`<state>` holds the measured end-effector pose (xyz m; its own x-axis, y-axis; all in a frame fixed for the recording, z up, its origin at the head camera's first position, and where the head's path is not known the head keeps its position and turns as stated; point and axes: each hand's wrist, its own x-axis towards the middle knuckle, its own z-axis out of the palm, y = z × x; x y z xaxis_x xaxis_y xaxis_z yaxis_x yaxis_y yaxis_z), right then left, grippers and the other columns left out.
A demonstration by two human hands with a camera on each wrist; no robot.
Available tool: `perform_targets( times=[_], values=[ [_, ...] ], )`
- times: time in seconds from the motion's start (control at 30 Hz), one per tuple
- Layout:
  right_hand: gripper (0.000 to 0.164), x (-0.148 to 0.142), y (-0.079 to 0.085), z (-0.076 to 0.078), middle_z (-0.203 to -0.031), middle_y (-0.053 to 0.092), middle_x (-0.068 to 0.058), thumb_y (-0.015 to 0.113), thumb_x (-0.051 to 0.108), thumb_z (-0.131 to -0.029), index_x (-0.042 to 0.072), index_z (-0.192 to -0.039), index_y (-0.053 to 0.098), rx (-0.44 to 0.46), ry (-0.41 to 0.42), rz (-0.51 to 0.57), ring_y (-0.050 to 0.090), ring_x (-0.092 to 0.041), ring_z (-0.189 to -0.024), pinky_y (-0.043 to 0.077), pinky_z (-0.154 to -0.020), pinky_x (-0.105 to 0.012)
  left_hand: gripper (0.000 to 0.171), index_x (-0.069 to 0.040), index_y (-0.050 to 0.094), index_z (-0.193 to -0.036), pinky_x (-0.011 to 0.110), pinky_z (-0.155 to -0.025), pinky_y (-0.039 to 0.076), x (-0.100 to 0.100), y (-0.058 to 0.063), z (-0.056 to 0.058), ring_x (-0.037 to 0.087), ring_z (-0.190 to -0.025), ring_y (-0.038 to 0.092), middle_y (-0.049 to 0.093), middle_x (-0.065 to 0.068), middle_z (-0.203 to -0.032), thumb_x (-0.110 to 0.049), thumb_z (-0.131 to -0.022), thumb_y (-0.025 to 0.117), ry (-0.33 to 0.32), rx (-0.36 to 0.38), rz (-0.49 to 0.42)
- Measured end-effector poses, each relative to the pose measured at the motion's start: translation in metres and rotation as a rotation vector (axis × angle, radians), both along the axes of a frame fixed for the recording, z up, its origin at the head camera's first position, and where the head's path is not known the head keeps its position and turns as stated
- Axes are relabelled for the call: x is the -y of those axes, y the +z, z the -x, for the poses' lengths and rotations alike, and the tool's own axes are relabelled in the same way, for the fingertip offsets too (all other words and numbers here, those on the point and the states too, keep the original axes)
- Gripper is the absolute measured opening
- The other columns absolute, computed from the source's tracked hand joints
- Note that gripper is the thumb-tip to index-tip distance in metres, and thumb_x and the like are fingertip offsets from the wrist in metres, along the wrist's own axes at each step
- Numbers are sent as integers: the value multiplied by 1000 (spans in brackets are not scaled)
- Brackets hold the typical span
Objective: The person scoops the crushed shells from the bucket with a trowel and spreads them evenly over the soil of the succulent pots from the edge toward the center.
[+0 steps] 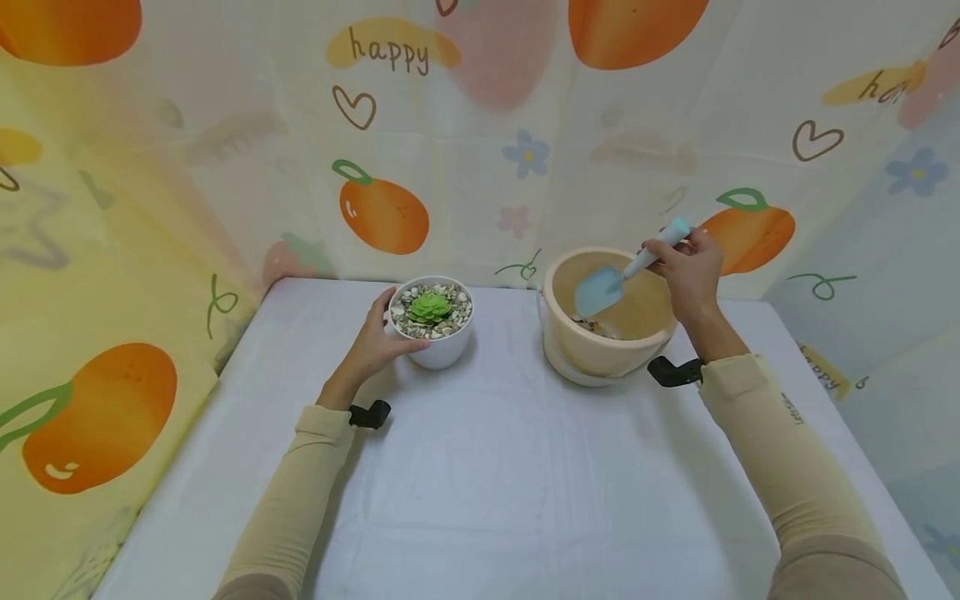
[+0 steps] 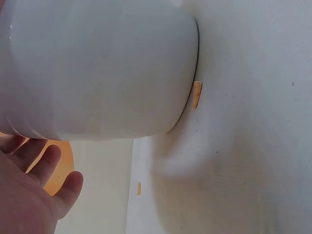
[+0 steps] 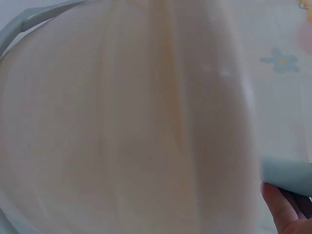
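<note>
My left hand (image 1: pixel 372 340) holds a white flowerpot (image 1: pixel 439 355) by its left side, thumb along the front rim. A green succulent (image 1: pixel 431 308) sits in it among pale pebbles (image 1: pixel 452 293). In the left wrist view the pot (image 2: pixel 107 73) stands on the table, the fingers (image 2: pixel 48 163) at its upper side. My right hand (image 1: pixel 693 271) grips a light blue trowel (image 1: pixel 600 292) by the handle, its blade tilted down inside a beige bucket (image 1: pixel 592 354). Some pebbles (image 1: pixel 594 327) lie at the bucket's bottom. In the right wrist view the bucket wall (image 3: pixel 122 122) hides the trowel's blade.
A white cloth covers the table (image 1: pixel 480 492). Directly behind it hangs a printed curtain (image 1: pixel 465 167) with oranges and hearts. Two small tan bits, one a ridged piece (image 2: pixel 197 95) beside the pot's base, show in the left wrist view. The bucket has a grey handle (image 3: pixel 29 19).
</note>
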<state>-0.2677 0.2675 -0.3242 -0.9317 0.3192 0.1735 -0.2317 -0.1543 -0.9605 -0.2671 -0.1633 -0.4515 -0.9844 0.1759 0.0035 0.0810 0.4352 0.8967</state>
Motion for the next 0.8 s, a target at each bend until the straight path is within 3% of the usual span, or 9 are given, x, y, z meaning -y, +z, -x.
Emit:
perform_targets(
  times=[0.4,0.6,0.8],
  values=[
    [18,11,-18,9,-73,63,6,65,-5,-85,9,-93,57,121,83,-172,67,-5,-70,57,-65,-19,115,-11,8,-156,56,-119,20,2,0,-1,33,-149,17,14,13,-162,-36,-74,84,2,-1,-15],
    [14,17,-27,9,-73,59,12,62,3,-89,6,-96,51,271,122,-352,65,-2,-71,56,-69,-17,114,-11,9,-156,56,-119,20,2,0,-1,32,-149,18,16,13,-162,-37,-74,84,-10,-19,12],
    [18,15,-29,11,-87,57,3,62,6,-89,2,-100,49,367,168,-450,62,-2,-73,56,-73,-18,114,-11,10,-156,54,-119,20,1,0,-1,30,-149,18,18,13,-161,-35,-74,85,-13,-29,17]
  ],
)
